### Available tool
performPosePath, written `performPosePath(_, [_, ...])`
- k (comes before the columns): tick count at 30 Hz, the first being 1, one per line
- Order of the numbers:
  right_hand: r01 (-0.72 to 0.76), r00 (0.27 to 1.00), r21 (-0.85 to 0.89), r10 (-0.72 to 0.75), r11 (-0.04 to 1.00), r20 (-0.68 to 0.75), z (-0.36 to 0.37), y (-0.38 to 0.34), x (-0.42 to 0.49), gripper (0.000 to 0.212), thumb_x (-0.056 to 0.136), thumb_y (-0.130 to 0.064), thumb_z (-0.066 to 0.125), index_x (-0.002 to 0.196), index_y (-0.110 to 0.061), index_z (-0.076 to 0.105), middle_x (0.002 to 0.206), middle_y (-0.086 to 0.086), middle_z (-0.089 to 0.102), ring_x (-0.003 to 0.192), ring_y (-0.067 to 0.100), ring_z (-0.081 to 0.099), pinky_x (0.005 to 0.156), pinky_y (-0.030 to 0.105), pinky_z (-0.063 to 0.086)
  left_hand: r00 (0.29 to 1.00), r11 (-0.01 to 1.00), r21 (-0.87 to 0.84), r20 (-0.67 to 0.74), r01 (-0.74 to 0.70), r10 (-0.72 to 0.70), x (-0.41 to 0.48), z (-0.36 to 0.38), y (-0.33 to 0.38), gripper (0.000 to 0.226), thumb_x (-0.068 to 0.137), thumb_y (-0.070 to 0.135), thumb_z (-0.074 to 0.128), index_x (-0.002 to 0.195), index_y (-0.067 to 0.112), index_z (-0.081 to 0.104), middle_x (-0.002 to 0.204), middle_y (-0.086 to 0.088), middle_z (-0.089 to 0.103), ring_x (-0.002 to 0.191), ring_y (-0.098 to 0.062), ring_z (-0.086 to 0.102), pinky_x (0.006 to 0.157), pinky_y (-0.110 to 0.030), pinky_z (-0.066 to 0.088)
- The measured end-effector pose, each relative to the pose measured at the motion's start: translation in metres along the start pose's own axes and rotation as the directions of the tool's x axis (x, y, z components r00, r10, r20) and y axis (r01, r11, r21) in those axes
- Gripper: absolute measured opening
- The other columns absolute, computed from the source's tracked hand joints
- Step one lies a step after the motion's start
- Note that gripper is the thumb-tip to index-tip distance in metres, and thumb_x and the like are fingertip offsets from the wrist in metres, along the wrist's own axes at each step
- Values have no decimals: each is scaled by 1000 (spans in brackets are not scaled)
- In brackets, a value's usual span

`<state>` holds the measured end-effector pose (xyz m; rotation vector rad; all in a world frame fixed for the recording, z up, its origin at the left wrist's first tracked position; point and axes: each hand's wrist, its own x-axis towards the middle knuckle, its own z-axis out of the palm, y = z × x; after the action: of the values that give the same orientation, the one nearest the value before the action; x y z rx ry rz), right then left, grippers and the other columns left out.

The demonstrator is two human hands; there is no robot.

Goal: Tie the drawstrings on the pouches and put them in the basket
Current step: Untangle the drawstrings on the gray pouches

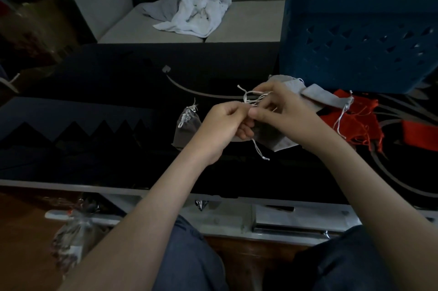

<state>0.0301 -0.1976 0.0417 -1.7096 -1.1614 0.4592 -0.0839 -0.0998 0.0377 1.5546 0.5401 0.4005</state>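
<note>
Above the black table, my left hand (225,125) and my right hand (282,110) hold a grey pouch (275,138) between them. Both pinch its white drawstring (252,99), which loops above my fingers; one loose end hangs down below. A tied grey pouch (186,128) lies on the table just left of my left hand. More grey pouches (317,97) and red pouches (355,120) lie in a heap to the right, partly hidden behind my right hand. The blue basket (360,37) stands at the back right of the table.
The black glass table (106,106) ends at a near edge above my knees. Behind it is a beige sofa (248,23) with crumpled white and grey cloths (196,11). A brown box (35,30) stands at the far left. A plastic-wrapped bundle (73,238) lies on the floor, lower left.
</note>
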Motion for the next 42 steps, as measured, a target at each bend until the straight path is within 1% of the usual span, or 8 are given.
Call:
performPosePath(3, [-18, 1000, -45, 19, 999, 17, 3, 3, 1, 42, 85, -13, 67, 123, -15, 50, 82, -2, 67, 88, 18, 65, 85, 30, 50, 999, 1000, -26, -32, -12, 11, 1, 0, 0, 23, 97, 7, 45, 85, 9, 65, 65, -2, 57, 48, -4, 53, 47, -14, 41])
performPosePath(9, [-68, 997, -74, 71, 995, 40, 4, 8, 6, 14, 91, -18, 61, 93, -6, 68, 90, 12, 70, 91, 23, 65, 86, 36, 47, 996, 999, 1, -82, -38, 38, 2, 0, -1, 23, 97, 12, 49, 81, 9, 65, 60, 2, 52, 47, -5, 48, 45, -15, 36])
performPosePath(13, [-97, 993, -29, 98, 995, 67, 4, 9, 6, 18, 91, -18, 61, 72, -15, 61, 67, 2, 58, 63, 5, 50, 62, 22, 39, 996, 999, 11, -82, -32, 33, 1, 0, -1, 24, 96, 13, 50, 79, 14, 67, 58, 3, 54, 45, -5, 45, 42, -14, 34])
performPosePath(21, [-104, 988, -91, 114, 990, 104, 4, 13, 8, 20, 91, -13, 60, 72, -17, 57, 68, 0, 54, 70, 12, 49, 69, 29, 39, 990, 997, 35, -124, 68, -63, 4, 3, -2, 25, 95, 13, 49, 78, 15, 68, 58, 5, 49, 40, -3, 37, 38, -17, 27])
performPosePath(27, [-127, 991, -17, 128, 992, 45, 1, 11, 6, 21, 92, -4, 55, 73, -10, 55, 60, 1, 56, 48, -2, 49, 54, 12, 40, 976, 979, 127, -168, 159, -136, 8, -2, -6, 29, 93, 16, 50, 65, 13, 53, 60, 0, 48, 43, -10, 36, 40, -19, 25])
performPosePath(31, [-127, 991, -56, 126, 990, -33, 1, 14, 7, 25, 92, -8, 56, 69, -17, 55, 59, -3, 54, 55, 5, 49, 60, 21, 42, 982, 963, 195, -61, 185, -177, 5, -3, -5, 31, 94, 19, 49, 64, 17, 54, 57, 6, 49, 41, -5, 38, 41, -19, 27])
performPosePath(38, [-121, 990, 266, 137, 956, -42, 3, 3, 3, 7, 95, -20, 54, 92, -15, 57, 78, 0, 61, 74, 7, 58, 68, 19, 47, 994, 989, -100, -12, 108, -109, 3, -1, 1, 26, 98, 15, 49, 74, 8, 58, 58, 4, 50, 42, -3, 34, 36, -15, 23])
performPosePath(42, [-140, 987, 283, 111, 949, 117, 11, 6, 2, 27, 88, -7, 61, 114, -4, 52, 85, 2, 63, 84, 8, 61, 78, 18, 49, 995, 982, -185, -77, 42, -57, 6, -3, 0, 26, 97, 15, 51, 74, 10, 61, 54, 9, 52, 45, 0, 41, 38, -11, 27])
